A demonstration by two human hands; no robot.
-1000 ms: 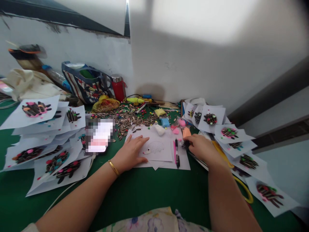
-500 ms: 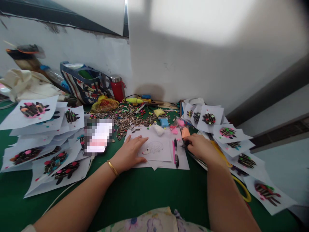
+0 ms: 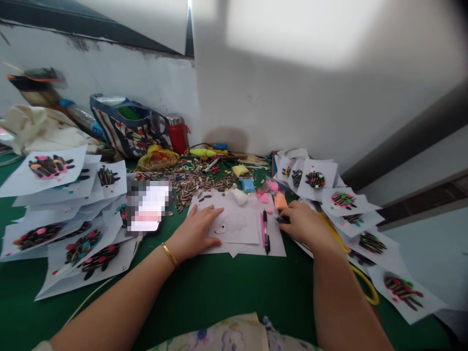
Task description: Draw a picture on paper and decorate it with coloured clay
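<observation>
Head view: left fingers [image 3: 214, 215] spread on paper [image 3: 244, 237]; right fingers [image 3: 291, 213] pinch a dark object [image 3: 282, 220] (its kind unclear).

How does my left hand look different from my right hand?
Your left hand is spread open on the paper; your right hand has curled fingers at something small and dark, too unclear to name. Your left arm wears a gold bangle at the wrist; your right arm shows none. Both hands are gloveless.

Phone screen [image 3: 150, 207] blurred by pixelation; dark object [image 3: 282, 220] partly hidden by right hand [image 3: 300, 222]
</observation>
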